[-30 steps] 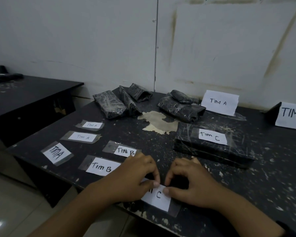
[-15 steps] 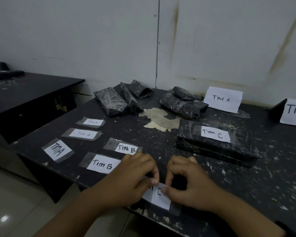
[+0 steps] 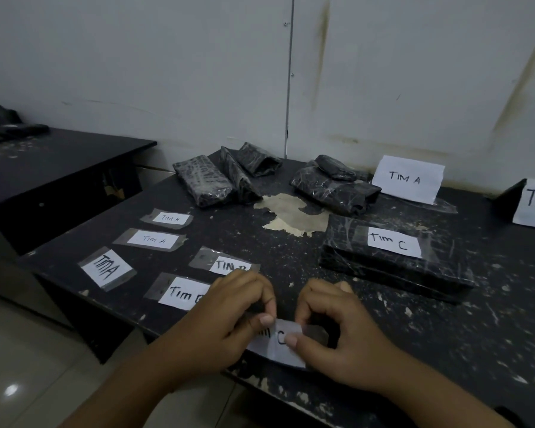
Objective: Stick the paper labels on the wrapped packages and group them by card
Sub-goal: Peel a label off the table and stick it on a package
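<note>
Pinching Tim C label (image 3: 278,351) between left fingers (image 3: 267,320) and right fingers (image 3: 291,341).

Bare tabletop (image 3: 291,257) runs between the taped labels (image 3: 153,239) and the labelled package (image 3: 346,242).

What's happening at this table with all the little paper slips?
A person is labelling wrapped packages. The left hand and the right hand both pinch a Tim C label at the near edge of the table. One black package is already labelled Tim C. Three TIM A labels and two Tim B labels lie on the table; unlabelled packages sit at the back near a TIM A card.
</note>
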Tool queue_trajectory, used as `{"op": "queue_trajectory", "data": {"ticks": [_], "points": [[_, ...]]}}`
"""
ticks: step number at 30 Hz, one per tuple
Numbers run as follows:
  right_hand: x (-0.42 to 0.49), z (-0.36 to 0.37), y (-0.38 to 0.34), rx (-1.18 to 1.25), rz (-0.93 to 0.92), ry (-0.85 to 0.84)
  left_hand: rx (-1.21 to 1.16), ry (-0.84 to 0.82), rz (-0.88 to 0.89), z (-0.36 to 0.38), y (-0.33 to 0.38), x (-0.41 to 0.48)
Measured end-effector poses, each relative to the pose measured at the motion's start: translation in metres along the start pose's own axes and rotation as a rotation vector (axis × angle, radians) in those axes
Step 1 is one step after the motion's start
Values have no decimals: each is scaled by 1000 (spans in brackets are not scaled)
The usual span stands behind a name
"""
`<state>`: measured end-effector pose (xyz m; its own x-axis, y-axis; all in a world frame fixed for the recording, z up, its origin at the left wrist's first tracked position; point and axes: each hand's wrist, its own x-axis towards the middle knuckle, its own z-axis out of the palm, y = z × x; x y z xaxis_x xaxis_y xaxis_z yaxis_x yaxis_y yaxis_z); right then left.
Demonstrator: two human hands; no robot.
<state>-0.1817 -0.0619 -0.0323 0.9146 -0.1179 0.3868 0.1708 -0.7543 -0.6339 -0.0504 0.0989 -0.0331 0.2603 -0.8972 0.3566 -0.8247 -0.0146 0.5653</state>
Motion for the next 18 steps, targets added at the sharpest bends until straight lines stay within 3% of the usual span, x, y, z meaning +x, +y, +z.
{"op": "queue_trajectory", "data": {"ticks": [18], "points": [[33,21,-45,-128,12,117,-401,12,-96,-17,-15,-8]]}}
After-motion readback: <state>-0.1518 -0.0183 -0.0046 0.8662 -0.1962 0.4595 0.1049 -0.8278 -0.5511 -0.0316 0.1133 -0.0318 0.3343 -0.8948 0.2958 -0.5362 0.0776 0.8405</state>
